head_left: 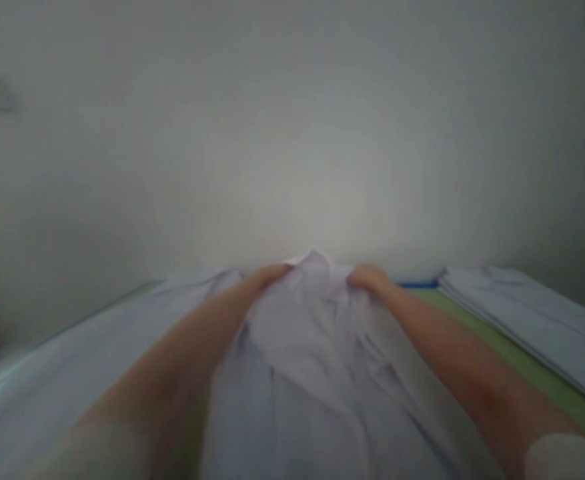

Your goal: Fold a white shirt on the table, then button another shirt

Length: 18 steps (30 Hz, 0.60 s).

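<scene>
A white garment that looks like a shirt or coat (pixel 302 347) spreads in front of me, its far end raised in a small peak with what may be a collar. My left hand (pixel 275 272) grips the far left edge of it, fingers closed and partly hidden by the cloth. On the far right edge my right hand (pixel 369 275) is closed on the same garment, a short way from the left hand. Loose folds run from between the hands down toward me. The view is blurred, so fine details do not show.
White cloth (pixel 107 347) lies along the left of the green table (pixel 437 313). To the right sits a flat stack of folded white garments (pixel 527 320). A blue strip (pixel 415 285) marks the table's far edge, with a pale wall (pixel 292 133) right behind it.
</scene>
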Each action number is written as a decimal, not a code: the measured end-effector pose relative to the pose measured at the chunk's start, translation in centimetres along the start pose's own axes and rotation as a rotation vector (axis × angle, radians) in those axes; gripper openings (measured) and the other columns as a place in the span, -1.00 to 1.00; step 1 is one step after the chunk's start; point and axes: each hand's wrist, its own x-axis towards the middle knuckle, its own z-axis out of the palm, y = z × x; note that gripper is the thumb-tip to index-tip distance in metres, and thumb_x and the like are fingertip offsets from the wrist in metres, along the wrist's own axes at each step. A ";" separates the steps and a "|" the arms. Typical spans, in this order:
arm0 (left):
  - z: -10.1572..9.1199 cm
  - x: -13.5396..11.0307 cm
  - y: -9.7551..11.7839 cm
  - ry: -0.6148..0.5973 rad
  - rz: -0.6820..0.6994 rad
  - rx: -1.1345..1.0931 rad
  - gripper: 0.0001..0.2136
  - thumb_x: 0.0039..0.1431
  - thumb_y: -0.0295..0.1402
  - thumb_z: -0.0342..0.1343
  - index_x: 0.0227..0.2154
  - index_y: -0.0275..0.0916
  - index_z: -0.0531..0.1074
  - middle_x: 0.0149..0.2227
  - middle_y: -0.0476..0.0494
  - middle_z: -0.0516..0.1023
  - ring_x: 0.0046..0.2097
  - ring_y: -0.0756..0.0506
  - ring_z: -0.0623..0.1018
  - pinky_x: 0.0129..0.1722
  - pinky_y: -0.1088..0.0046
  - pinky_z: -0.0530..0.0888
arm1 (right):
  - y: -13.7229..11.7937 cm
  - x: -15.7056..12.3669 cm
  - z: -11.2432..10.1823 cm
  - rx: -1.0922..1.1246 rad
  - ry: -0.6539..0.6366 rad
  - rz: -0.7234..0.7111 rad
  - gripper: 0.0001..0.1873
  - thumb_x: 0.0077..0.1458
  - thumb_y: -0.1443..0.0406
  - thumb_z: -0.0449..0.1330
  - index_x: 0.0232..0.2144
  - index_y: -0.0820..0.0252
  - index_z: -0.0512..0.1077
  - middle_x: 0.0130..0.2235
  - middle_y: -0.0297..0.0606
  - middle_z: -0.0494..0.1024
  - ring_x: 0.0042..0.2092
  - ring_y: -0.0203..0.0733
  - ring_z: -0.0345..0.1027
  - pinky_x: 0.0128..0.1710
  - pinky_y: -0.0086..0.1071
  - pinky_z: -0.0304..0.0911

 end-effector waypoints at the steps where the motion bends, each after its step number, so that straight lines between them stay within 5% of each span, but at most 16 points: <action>1: 0.7 0.7 -0.7 0.000 -0.034 -0.005 -0.68 0.11 -0.12 -0.07 -0.37 -0.20 0.51 -0.45 -0.17 0.56 -0.33 -0.16 0.52 -0.36 0.39 0.39 | 0.1 0.4 0.9 0.000 -0.026 0.010 -0.61 -0.13 0.11 0.14 -0.32 0.28 0.50 -0.24 0.06 0.52 -0.18 0.01 0.42 -0.24 -0.28 0.26; 3: 1.9 1.9 -1.9 0.018 -0.101 0.009 -0.66 0.08 -0.10 -0.04 -0.31 -0.23 0.49 -0.35 -0.23 0.56 -0.24 -0.19 0.51 -0.31 0.37 0.39 | 0.3 1.0 2.5 0.002 -0.034 0.028 -0.57 -0.05 0.12 0.08 -0.21 0.29 0.45 -0.20 0.05 0.49 -0.16 0.00 0.39 -0.23 -0.28 0.24; 6: 3.3 3.2 -3.2 0.178 -0.146 0.032 -0.59 -0.01 -0.10 0.05 -0.19 -0.31 0.43 -0.15 -0.32 0.49 -0.10 -0.22 0.45 -0.18 0.38 0.37 | 0.4 1.1 3.7 -0.026 0.153 -0.041 -0.54 -0.03 0.17 0.07 -0.08 0.29 0.37 -0.12 0.05 0.42 -0.06 0.02 0.28 -0.10 -0.23 0.14; 9: 3.8 4.2 -3.7 0.327 -0.087 0.000 -0.57 -0.07 -0.12 0.11 -0.17 -0.31 0.40 -0.12 -0.28 0.46 -0.11 -0.15 0.44 -0.17 0.44 0.36 | 0.1 1.2 3.2 -0.059 0.326 -0.330 -0.53 -0.05 0.21 0.12 -0.05 0.23 0.35 -0.07 0.03 0.37 0.00 0.03 0.17 -0.01 -0.22 0.02; 12: 2.9 5.6 -3.5 0.180 0.003 -0.057 -0.66 0.03 -0.08 -0.01 -0.31 -0.25 0.44 -0.31 -0.13 0.51 -0.28 -0.07 0.45 -0.31 0.48 0.36 | -0.7 2.2 2.1 -0.031 0.195 -0.631 -0.62 -0.01 0.17 0.11 -0.14 0.17 0.43 -0.13 -0.07 0.43 -0.04 -0.05 0.21 -0.04 -0.31 0.02; 14: 1.8 6.8 -3.1 0.122 -0.013 -0.048 -0.64 0.08 -0.06 -0.08 -0.38 -0.25 0.45 -0.41 -0.11 0.50 -0.34 -0.06 0.44 -0.38 0.47 0.34 | -1.3 3.4 1.7 0.018 0.107 -0.575 -0.66 0.07 0.13 0.03 -0.27 0.17 0.48 -0.24 -0.14 0.49 -0.14 -0.12 0.29 -0.14 -0.37 0.08; 18: 0.3 7.9 -2.2 0.259 -0.105 0.104 -0.72 0.04 -0.18 0.01 -0.31 -0.27 0.45 -0.27 -0.26 0.50 -0.23 -0.16 0.45 -0.29 0.38 0.33 | -2.3 5.6 2.0 0.056 0.096 -0.148 -0.58 0.11 0.06 -0.05 -0.32 0.20 0.49 -0.28 -0.11 0.52 -0.24 -0.14 0.37 -0.29 -0.40 0.14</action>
